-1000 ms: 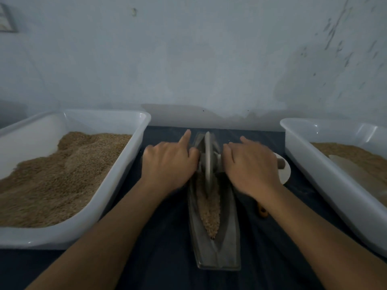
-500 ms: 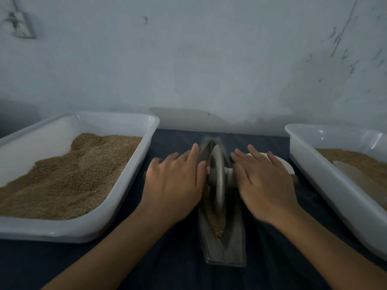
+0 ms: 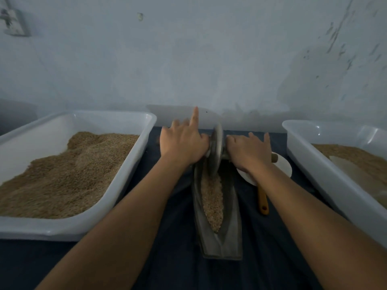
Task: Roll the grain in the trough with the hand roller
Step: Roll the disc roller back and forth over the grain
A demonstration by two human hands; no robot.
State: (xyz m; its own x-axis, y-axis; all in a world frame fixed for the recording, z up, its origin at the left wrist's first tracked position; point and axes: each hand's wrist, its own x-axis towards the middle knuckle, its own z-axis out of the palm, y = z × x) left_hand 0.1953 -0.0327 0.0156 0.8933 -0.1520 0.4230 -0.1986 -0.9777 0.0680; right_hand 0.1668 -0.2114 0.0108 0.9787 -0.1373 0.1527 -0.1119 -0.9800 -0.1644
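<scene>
One hand roller [image 3: 215,151]: disc upright in the trough [image 3: 230,237], near its 12 o'clock end, axle crosswise. One hand per axle end, likely so the disc stays vertical and the load is even. Left hand [image 3: 183,143] presses palm-down on the left axle stub, fingers mostly straight, index pointing up, no wrap. Right hand [image 3: 249,152] lies over the right stub, fingers loosely extended; can't tell if the thumb hooks under.

One trough, long axis 12–6 o'clock, matching the push-pull stroke. Grain [image 3: 212,197] sits in its groove from the disc toward 6 o'clock.

Two white tubs on the bench [image 3: 167,258]: left tub [image 3: 134,174] at 9 o'clock, heaped with grain; right tub [image 3: 310,164] at 3 o'clock, partly filled. Probably feed and output, both within reach. One white dish [image 3: 282,166] and one wooden handle [image 3: 263,203] at 3 o'clock of the trough, touching or overlapping, probably for scooping.
</scene>
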